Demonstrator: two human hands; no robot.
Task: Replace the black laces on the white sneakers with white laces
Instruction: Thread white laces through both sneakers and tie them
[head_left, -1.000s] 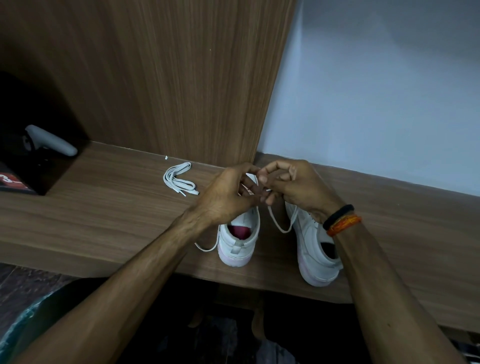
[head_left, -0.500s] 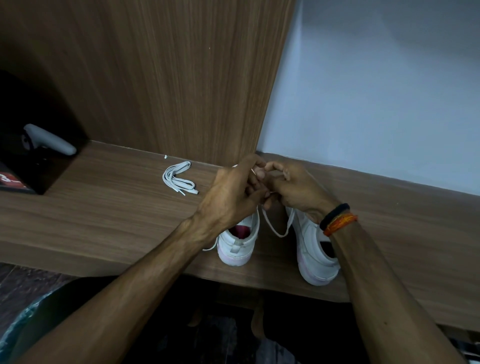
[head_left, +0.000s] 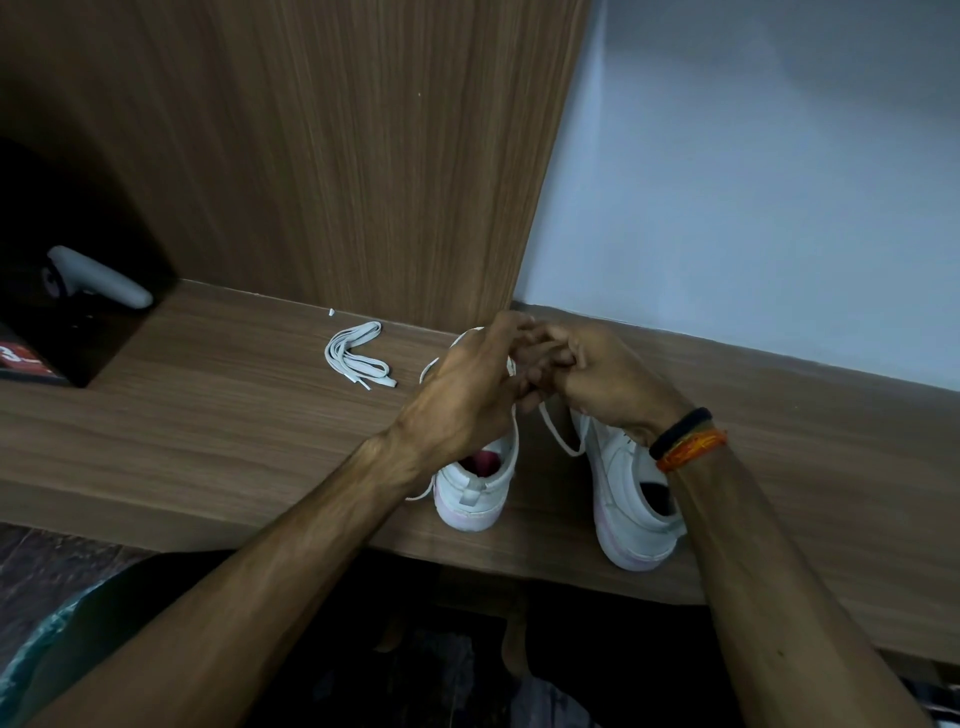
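Note:
Two white sneakers stand heel-toward-me on the wooden shelf: the left sneaker (head_left: 475, 488) with a pink lining and the right sneaker (head_left: 626, 499). My left hand (head_left: 467, 400) and my right hand (head_left: 597, 379) meet above the left sneaker's front, fingers curled and pinching its white lace (head_left: 558, 436), which loops down between the shoes. Another end trails out at the shoe's left. The fingertips and eyelets are hidden by my hands. A bundled spare white lace (head_left: 356, 356) lies on the shelf to the left. No black lace is visible.
The wooden shelf (head_left: 208, 426) runs across the view, its front edge near the sneakers' heels. A wood panel and a pale wall stand behind. At the far left, a dark recess holds a grey handle-shaped object (head_left: 101, 278) and a red box (head_left: 21, 358).
Both hands have shifted slightly away from me and closed tighter together over the left sneaker. The hanging loop of lace has shortened a little.

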